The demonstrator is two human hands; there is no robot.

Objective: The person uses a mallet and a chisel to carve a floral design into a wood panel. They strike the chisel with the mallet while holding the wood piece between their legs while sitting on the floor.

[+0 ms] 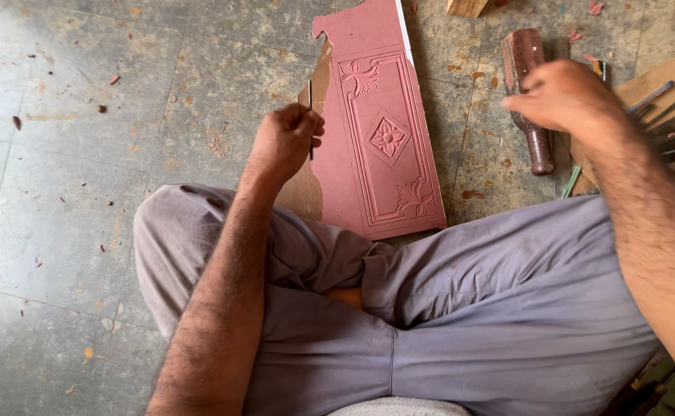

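Observation:
I sit cross-legged on a stone floor. A reddish-pink carved board (384, 139) with flower reliefs lies in front of my knees. My left hand (285, 140) is closed around a thin dark metal chisel (310, 123), held upright at the board's left edge. My right hand (565, 96) hovers, blurred, over a brown wooden mallet (528, 100) that lies on the floor to the right of the board; its fingers are curled, and I cannot tell whether they touch the mallet.
A flat brown board (665, 85) at the right carries several metal carving tools (673, 127). A wooden block (467, 6) sits at the top edge. Wood chips are scattered over the grey floor (68, 154). My grey-trousered legs (461, 308) fill the foreground.

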